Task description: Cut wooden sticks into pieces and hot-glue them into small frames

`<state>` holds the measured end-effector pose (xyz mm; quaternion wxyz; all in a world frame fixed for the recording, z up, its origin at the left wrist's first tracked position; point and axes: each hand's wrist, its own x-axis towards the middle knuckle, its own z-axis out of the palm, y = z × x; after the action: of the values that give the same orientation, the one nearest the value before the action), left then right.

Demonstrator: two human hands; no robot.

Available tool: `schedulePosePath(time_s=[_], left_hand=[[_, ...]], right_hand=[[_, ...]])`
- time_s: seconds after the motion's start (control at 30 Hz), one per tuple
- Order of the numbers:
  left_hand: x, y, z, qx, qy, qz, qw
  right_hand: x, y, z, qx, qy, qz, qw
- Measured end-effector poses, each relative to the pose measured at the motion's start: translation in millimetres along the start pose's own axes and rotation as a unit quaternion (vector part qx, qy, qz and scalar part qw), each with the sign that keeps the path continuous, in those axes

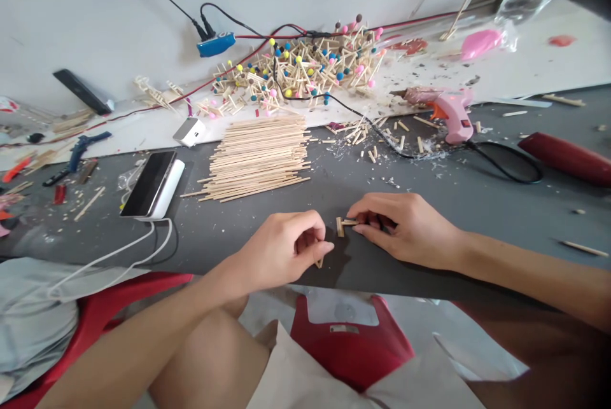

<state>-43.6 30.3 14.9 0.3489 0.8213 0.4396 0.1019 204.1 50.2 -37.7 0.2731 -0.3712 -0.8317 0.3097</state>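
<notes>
1. The person's left hand [289, 247] is curled, its fingers closed on a short wooden piece [319, 263] that pokes out below the thumb.
2. The right hand [405, 228] pinches a small T-shaped stick assembly [340, 227] by its stem, near the front edge of the gray table [214, 237].
3. Beyond the hands lie a bundle of thin sticks [260, 158] and, to the right, a pink glue gun [456, 117].

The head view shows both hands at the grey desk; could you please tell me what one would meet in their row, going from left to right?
Phone → left hand → small T-shaped wooden piece → right hand → thin pointed stick.
</notes>
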Motion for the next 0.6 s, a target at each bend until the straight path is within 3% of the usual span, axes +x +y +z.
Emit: schedulePosePath(time_s=[0.23, 0.6], left_hand=[[-2, -8, -1.5, 0.105, -0.066, 0.029, 0.992], [-2, -10, 3.3, 0.096, -0.014, 0.033, 0.995]], right_hand=[[-1, 0, 1, -0.011, 0.005, -0.002, 1.000], [0, 0, 1, -0.007, 0.003, 0.001, 1.000]])
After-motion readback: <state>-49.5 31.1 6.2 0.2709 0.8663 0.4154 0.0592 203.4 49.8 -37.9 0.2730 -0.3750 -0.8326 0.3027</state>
